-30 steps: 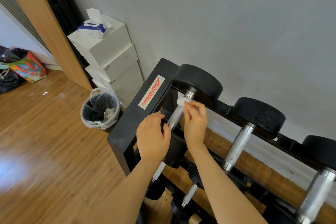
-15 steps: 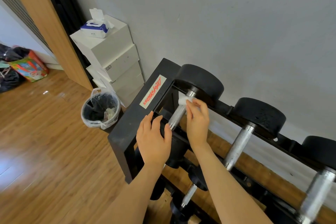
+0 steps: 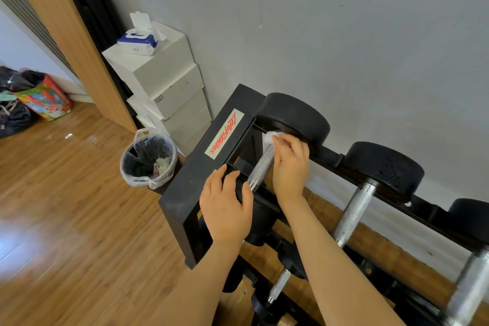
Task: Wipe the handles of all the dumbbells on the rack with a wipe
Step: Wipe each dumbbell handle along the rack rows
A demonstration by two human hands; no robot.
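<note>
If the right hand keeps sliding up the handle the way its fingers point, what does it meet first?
Probably the dumbbell's far black head: the right hand, pinching the wipe, already sits near that end of the handle.

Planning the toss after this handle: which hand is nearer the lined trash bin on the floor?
Left. The left hand grips the near head of the first dumbbell, on the side toward the trash bin. The right hand holds the wipe at the handle's far end, farther away.
</note>
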